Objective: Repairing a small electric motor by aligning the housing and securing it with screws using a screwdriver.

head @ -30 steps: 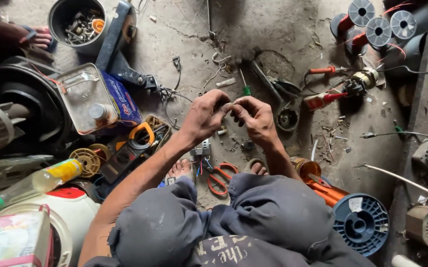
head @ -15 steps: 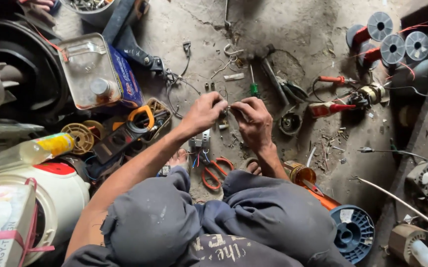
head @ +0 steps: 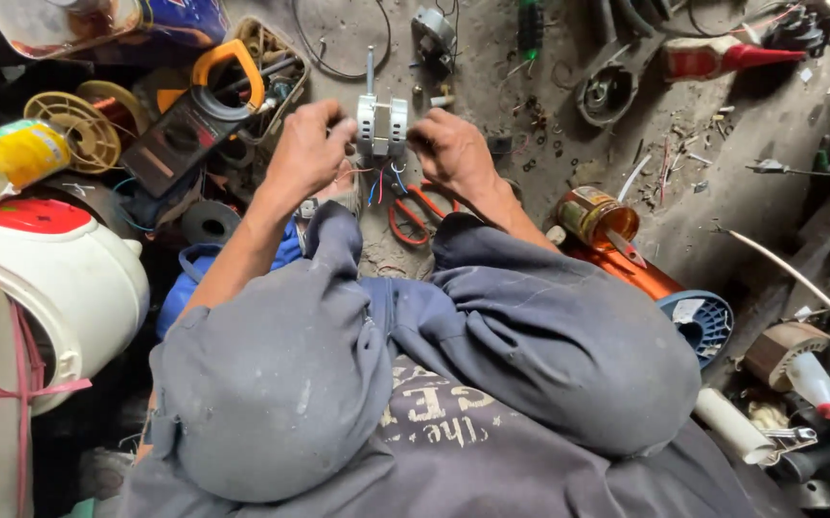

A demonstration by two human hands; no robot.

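Centrally, both hands, left hand [head: 307,149], right hand [head: 451,152], gripping small white motor [head: 382,125], seemingly wired, above red-handled scissors [head: 413,206]

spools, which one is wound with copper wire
The blue-flanged spool by the right knee, carrying orange-copper winding. The yellow spools near the clamp meter look bare.

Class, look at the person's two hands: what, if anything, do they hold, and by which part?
Both hands hold one small silver-grey metal motor with a thin shaft: the left hand pinches its left side, the right hand its right side.
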